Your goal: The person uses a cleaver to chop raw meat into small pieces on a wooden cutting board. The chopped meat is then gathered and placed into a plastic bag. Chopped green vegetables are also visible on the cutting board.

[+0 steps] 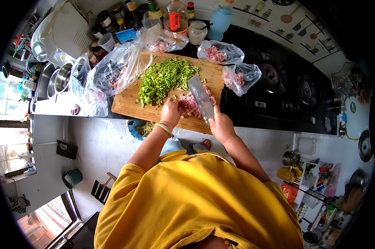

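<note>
A wooden cutting board (128, 107) lies on the black countertop, overhanging its front edge. My right hand (221, 124) grips a cleaver (201, 96), whose broad blade lies over a pile of chopped raw meat (190, 104) at the board's right front. Beside the pile's left edge is my left hand (171, 112), fingers curled and at the meat; whether they pinch any is hidden. A light bangle is on that wrist. Chopped green stalks (167, 77) form a larger heap behind my left hand, with a few loose pieces near the blade.
Clear plastic bags with raw meat lie behind the board (159, 46), at its left (112, 74) and at its right (215, 54), (239, 77). Bottles and jars (197, 32) line the wall. A gas stove (270, 73) is at right, metal bowls (64, 77) at left.
</note>
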`<state>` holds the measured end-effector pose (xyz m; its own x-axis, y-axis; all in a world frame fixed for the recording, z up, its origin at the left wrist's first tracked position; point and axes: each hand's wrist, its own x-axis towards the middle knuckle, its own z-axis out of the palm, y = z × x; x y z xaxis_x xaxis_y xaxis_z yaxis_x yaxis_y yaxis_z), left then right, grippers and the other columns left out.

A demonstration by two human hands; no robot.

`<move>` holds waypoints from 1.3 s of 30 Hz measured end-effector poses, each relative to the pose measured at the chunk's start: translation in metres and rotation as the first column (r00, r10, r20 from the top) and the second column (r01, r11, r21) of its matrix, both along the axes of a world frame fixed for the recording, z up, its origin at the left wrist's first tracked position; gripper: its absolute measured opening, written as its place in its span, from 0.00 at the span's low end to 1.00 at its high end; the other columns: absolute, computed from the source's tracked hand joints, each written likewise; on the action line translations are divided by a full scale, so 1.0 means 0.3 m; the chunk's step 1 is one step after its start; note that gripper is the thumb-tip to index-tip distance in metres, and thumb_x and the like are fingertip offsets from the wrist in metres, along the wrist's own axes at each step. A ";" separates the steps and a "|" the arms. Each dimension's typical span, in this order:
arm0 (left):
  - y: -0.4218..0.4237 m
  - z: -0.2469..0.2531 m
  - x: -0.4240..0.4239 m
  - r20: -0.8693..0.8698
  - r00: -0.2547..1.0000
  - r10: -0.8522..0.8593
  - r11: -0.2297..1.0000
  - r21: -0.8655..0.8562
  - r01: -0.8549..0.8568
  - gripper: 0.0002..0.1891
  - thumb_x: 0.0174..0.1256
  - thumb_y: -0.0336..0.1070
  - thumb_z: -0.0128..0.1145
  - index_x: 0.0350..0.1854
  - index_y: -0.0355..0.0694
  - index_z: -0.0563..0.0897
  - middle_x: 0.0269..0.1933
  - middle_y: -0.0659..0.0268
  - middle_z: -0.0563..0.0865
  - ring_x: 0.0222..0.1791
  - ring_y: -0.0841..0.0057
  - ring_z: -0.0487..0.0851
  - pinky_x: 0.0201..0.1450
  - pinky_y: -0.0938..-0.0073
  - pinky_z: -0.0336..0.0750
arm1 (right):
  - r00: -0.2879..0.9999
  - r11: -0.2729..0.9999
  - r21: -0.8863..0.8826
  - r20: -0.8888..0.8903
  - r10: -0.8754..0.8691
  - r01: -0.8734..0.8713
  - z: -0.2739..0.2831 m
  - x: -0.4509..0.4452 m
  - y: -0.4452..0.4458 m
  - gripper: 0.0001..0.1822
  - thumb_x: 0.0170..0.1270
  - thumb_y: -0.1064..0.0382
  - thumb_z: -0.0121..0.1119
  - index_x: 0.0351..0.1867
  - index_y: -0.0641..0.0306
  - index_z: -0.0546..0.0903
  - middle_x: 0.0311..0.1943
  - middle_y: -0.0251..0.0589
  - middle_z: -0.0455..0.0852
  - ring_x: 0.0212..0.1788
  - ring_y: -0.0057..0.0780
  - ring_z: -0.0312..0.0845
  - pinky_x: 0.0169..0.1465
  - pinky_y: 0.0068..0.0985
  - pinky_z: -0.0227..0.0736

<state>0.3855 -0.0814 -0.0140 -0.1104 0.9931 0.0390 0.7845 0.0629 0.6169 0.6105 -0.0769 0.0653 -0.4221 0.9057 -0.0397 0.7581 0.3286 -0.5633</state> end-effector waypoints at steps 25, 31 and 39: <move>0.149 0.018 0.143 -0.078 0.971 -0.224 0.974 0.022 0.227 0.09 0.51 0.25 0.53 0.36 0.34 0.81 0.42 0.47 0.82 0.41 0.47 0.81 0.45 0.56 0.76 | 0.979 0.985 -0.012 -0.101 -0.175 0.175 0.013 0.140 0.020 0.24 0.57 0.67 0.61 0.54 0.70 0.68 0.28 0.60 0.82 0.33 0.60 0.79 0.35 0.48 0.72; 0.126 0.133 0.196 -0.125 0.980 -0.153 0.985 0.058 0.162 0.11 0.58 0.29 0.52 0.42 0.33 0.79 0.46 0.46 0.79 0.45 0.50 0.81 0.49 0.52 0.75 | 0.972 0.984 0.018 -0.162 -0.172 0.177 -0.009 0.165 0.006 0.26 0.55 0.69 0.62 0.55 0.74 0.69 0.30 0.64 0.82 0.35 0.61 0.79 0.37 0.46 0.73; 0.106 0.125 0.138 -0.008 0.977 -0.215 0.975 -0.057 0.214 0.12 0.60 0.31 0.53 0.45 0.35 0.82 0.47 0.50 0.83 0.48 0.53 0.81 0.52 0.62 0.76 | 0.972 0.991 -0.011 -0.194 -0.136 0.137 0.018 0.137 0.008 0.20 0.55 0.71 0.61 0.48 0.72 0.69 0.35 0.64 0.83 0.41 0.62 0.78 0.41 0.44 0.73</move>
<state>0.4268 -0.0496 0.0236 0.1057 0.9943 -0.0172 0.7921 -0.0737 0.6060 0.6515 -0.0744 0.0708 -0.2941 0.9552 0.0332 0.6726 0.2315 -0.7028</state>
